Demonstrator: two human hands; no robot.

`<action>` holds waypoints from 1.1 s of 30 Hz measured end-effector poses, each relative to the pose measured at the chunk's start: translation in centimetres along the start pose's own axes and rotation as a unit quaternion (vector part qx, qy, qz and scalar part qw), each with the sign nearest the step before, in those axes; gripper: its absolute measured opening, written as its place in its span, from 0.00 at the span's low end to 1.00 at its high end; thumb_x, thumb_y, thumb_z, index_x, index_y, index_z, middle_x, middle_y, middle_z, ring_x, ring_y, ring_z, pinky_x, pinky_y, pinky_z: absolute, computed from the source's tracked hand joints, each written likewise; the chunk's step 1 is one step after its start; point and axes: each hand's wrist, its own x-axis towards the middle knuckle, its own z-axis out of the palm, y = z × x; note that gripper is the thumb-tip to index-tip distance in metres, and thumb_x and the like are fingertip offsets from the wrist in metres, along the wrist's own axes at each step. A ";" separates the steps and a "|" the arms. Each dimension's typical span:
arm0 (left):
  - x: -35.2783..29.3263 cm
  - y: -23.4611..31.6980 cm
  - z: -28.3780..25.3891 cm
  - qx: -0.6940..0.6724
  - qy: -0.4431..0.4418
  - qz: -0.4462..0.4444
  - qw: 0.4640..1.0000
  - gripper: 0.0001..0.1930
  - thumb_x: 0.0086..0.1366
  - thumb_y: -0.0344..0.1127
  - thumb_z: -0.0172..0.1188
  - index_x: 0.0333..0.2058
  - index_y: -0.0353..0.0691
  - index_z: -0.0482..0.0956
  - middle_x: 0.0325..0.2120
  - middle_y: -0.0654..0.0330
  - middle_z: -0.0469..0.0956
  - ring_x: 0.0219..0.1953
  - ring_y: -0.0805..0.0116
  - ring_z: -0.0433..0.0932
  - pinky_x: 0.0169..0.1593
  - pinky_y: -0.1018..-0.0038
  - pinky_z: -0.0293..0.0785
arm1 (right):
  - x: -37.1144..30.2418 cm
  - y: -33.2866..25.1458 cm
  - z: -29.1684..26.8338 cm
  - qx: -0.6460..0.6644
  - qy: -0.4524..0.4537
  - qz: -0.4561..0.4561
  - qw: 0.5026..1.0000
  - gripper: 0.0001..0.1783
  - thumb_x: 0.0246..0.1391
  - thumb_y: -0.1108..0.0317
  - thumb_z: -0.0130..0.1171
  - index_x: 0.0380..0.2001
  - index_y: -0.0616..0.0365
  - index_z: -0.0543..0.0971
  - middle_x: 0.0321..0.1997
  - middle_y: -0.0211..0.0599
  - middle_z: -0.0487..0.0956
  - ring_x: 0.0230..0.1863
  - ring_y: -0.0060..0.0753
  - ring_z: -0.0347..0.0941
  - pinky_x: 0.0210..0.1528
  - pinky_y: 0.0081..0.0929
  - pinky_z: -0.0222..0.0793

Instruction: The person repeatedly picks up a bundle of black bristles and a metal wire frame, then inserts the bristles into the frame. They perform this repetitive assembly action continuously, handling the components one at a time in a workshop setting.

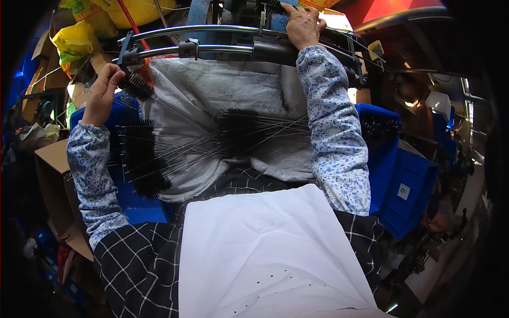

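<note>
My left hand (103, 94) is closed, its thumb and fingers pinching a black-bristled twisted-wire brush (137, 86) by the left end of the machine's rails. Higher up, my right hand (304, 25) rests at the machine, fingers bent, with its fingertips beside black bristles (274, 7). What those fingers hold, if anything, is hidden. Across my lap, a grey cloth (196, 79) carries many similar brushes with thin wire stems, their bristle heads gathered in a middle bunch (237, 132) and a left bunch (142, 161).
Two steel rails (222, 31) of the machine cross in front of me. A blue bin (139, 204) stands at my left, and a blue crate (411, 185) at my right. Beyond the left rail end hang yellow plastic bags (77, 42). An open cardboard box (53, 185) is at far left.
</note>
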 end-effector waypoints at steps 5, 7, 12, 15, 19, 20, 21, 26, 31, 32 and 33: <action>-3.1 1.7 -5.5 -0.041 0.175 0.007 0.984 0.11 0.62 0.38 0.41 0.36 0.36 0.65 0.29 0.66 0.67 0.35 0.78 0.64 0.43 0.83 0.59 | 0.1 1.7 1.2 -0.035 0.066 -0.047 0.996 0.19 0.45 0.63 0.45 0.44 0.41 0.67 0.44 0.32 0.68 0.50 0.39 0.56 0.45 0.49 0.48; -4.5 1.6 -7.8 -0.104 0.289 0.000 0.952 0.12 0.61 0.38 0.42 0.37 0.36 0.66 0.32 0.64 0.68 0.38 0.76 0.66 0.45 0.81 0.59 | -0.7 2.3 0.4 -0.080 0.096 -0.059 0.990 0.24 0.44 0.59 0.47 0.49 0.44 0.62 0.47 0.34 0.66 0.51 0.39 0.54 0.46 0.50 0.44; -6.8 1.5 -11.0 -0.175 0.438 0.025 0.882 0.11 0.59 0.35 0.46 0.37 0.34 0.67 0.35 0.62 0.67 0.39 0.75 0.66 0.44 0.81 0.61 | -2.6 2.4 -0.4 -0.015 0.060 0.082 0.995 0.23 0.41 0.60 0.50 0.43 0.56 0.68 0.41 0.40 0.71 0.45 0.41 0.61 0.47 0.41 0.51; -6.5 3.2 -9.7 -0.182 0.468 0.034 0.864 0.12 0.59 0.36 0.47 0.37 0.34 0.68 0.32 0.62 0.68 0.37 0.75 0.67 0.41 0.83 0.63 | -2.3 1.9 -0.5 0.089 0.048 0.095 0.990 0.21 0.42 0.62 0.50 0.42 0.57 0.69 0.42 0.40 0.71 0.45 0.40 0.64 0.46 0.41 0.54; -7.2 3.5 -9.2 -0.185 0.454 0.030 0.871 0.11 0.59 0.35 0.47 0.36 0.35 0.68 0.31 0.63 0.69 0.36 0.76 0.67 0.38 0.84 0.63 | -1.9 0.7 -0.1 0.101 0.060 0.083 0.990 0.20 0.42 0.64 0.49 0.42 0.57 0.69 0.42 0.39 0.71 0.42 0.37 0.68 0.44 0.38 0.60; -7.5 3.5 -9.4 -0.181 0.450 0.028 0.874 0.10 0.59 0.35 0.46 0.36 0.35 0.68 0.31 0.63 0.69 0.36 0.76 0.67 0.38 0.84 0.63 | -1.8 0.4 -0.1 0.097 0.061 0.083 0.990 0.20 0.42 0.64 0.49 0.42 0.56 0.70 0.42 0.38 0.71 0.42 0.38 0.68 0.44 0.38 0.61; -8.0 3.4 -9.8 -0.177 0.446 0.026 0.877 0.10 0.59 0.35 0.46 0.36 0.35 0.68 0.31 0.63 0.69 0.35 0.77 0.67 0.38 0.84 0.63 | -1.7 0.1 0.0 0.094 0.062 0.083 0.990 0.20 0.42 0.64 0.49 0.42 0.56 0.70 0.42 0.38 0.71 0.42 0.38 0.68 0.44 0.37 0.61; -9.8 3.0 -11.0 -0.127 0.435 0.037 0.890 0.10 0.59 0.34 0.46 0.37 0.34 0.67 0.31 0.62 0.69 0.35 0.76 0.67 0.39 0.83 0.63 | -1.5 -0.8 0.9 0.092 0.090 0.070 0.989 0.19 0.42 0.65 0.49 0.41 0.56 0.70 0.42 0.37 0.71 0.41 0.37 0.69 0.43 0.39 0.61; -10.7 3.4 -11.1 -0.142 0.444 0.030 0.884 0.11 0.60 0.35 0.45 0.37 0.34 0.67 0.32 0.62 0.68 0.35 0.76 0.67 0.40 0.82 0.62 | -1.1 -3.2 0.3 0.094 0.049 0.081 0.991 0.20 0.42 0.64 0.49 0.41 0.58 0.70 0.41 0.41 0.71 0.41 0.41 0.68 0.44 0.34 0.62; -10.5 3.4 -11.1 -0.148 0.442 0.033 0.884 0.11 0.60 0.35 0.45 0.37 0.34 0.67 0.32 0.61 0.68 0.35 0.75 0.67 0.40 0.82 0.62 | -1.1 -3.8 0.1 0.091 0.042 0.087 0.991 0.20 0.42 0.64 0.49 0.41 0.58 0.70 0.41 0.41 0.71 0.41 0.41 0.68 0.44 0.35 0.62; -10.3 3.5 -10.9 -0.153 0.440 0.031 0.884 0.11 0.60 0.35 0.45 0.37 0.33 0.67 0.32 0.61 0.68 0.36 0.75 0.67 0.40 0.82 0.62 | -1.0 -4.8 -0.4 0.085 0.066 0.074 0.991 0.20 0.42 0.64 0.49 0.41 0.58 0.70 0.40 0.40 0.71 0.40 0.42 0.69 0.42 0.37 0.63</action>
